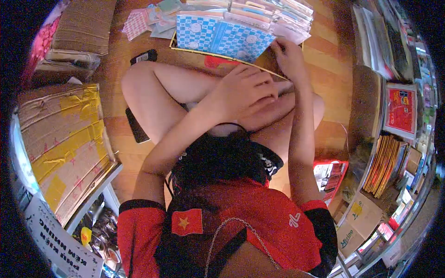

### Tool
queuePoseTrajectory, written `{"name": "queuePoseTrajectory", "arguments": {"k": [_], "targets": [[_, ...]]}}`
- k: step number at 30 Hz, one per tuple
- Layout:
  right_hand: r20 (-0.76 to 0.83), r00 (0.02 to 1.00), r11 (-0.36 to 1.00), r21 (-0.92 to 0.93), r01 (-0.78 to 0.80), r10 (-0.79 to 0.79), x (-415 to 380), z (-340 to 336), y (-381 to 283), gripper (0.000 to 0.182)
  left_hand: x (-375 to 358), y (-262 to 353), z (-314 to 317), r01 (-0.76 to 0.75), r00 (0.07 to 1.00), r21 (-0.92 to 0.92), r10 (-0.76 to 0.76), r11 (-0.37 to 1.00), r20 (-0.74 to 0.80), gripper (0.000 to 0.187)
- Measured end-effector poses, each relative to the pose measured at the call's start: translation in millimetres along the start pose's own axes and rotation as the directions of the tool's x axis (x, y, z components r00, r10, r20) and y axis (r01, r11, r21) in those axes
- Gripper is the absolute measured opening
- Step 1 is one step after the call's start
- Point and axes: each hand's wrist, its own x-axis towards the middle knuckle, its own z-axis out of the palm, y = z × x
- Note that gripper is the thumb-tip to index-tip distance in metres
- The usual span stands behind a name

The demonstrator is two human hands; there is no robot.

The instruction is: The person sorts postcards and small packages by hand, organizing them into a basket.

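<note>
Flat blue-and-white checkered packets (pixel 243 41) stand at the front of a yellow-edged box (pixel 174 45) on the floor, filled with rows of thin packets in clear sleeves (pixel 250 11). My right hand (pixel 289 58) is at the box's right end, its fingers curled at the right edge of the front checkered packet; its fingertips are partly hidden. My left hand (pixel 250 90) is over my crossed legs, just in front of the box, back up with fingers slightly apart and nothing visible in it. A red item (pixel 217 61) shows at the box's near side.
Loose patterned packets (pixel 141 23) lie left of the box. A black item (pixel 143 56) and a dark phone-like slab (pixel 136 125) are on the wooden floor. A taped cardboard box (pixel 69 148) stands left; shelves with brown envelopes (pixel 384 164) and a carton (pixel 359 224) line the right.
</note>
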Motion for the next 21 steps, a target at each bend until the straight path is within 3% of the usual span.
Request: {"name": "queuePoseTrajectory", "arguments": {"k": [3, 7, 10, 11, 14, 15, 16, 17, 19, 21], "targets": [[-0.116, 0.993, 0.995, -0.095, -0.028, 0.017, -2.9, 11.9, 4.5, 0.024, -9.0, -10.2, -9.3, 0.033, 0.999, -0.017, -0.034, 0.999, -0.033, 0.014], [-0.158, 0.98, 0.975, -0.168, -0.147, 0.121, -4.0, 17.8, 2.2, 0.026, -25.0, -28.7, -26.2, 0.096, 0.993, -0.025, -0.098, 0.995, -0.073, 0.014], [-0.139, 0.984, 0.98, -0.149, -0.133, 0.112, -3.7, 17.9, 5.3, 0.027, -35.5, -45.9, -53.6, 0.171, 0.976, 0.073, -0.159, 0.983, -0.146, 0.014], [-0.119, 0.981, 0.964, -0.201, -0.175, 0.153, -3.5, 17.5, 4.9, 0.026, -39.9, -54.7, -61.4, 0.273, 0.941, 0.073, -0.25, 0.959, -0.228, 0.014], [-0.141, 0.988, 0.981, -0.171, -0.091, 0.067, -5.5, 18.4, 8.9, 0.025, -63.5, -111.5, -84.1, 0.523, 0.746, -0.048, -0.484, 0.851, -0.457, 0.016], [-0.133, 0.983, 0.977, -0.152, -0.148, 0.128, -4.8, 20.1, 11.9, 0.025, -77.1, -144.5, -90.1, 0.567, 0.656, -0.145, -0.55, 0.811, -0.517, 0.019], [-0.111, 0.98, 0.972, -0.148, -0.18, 0.164, -4.6, 19.4, 8.0, 0.026, -80.4, -162.1, -108.7, 0.698, 0.557, -0.075, -0.606, 0.712, -0.568, 0.022], [-0.09, 0.976, 0.966, -0.147, -0.211, 0.2, -4.8, 16.4, 2.4, 0.026, -81.3, -176.0, -129.0, 0.811, 0.449, -0.018, -0.641, 0.585, -0.623, 0.026], [-0.084, 0.976, 0.964, -0.159, -0.213, 0.202, -4.5, 16.7, 8.6, 0.027, -87.8, -204.8, -158.7, 0.905, 0.323, 0.076, -0.564, 0.418, -0.76, 0.034], [-0.095, 0.981, 0.976, -0.128, -0.178, 0.167, -6.9, 14.7, 7.9, 0.027, -90.0, -236.9, -169.5, 0.953, 0.19, -0.006, -0.611, 0.304, -0.768, 0.036]]}}
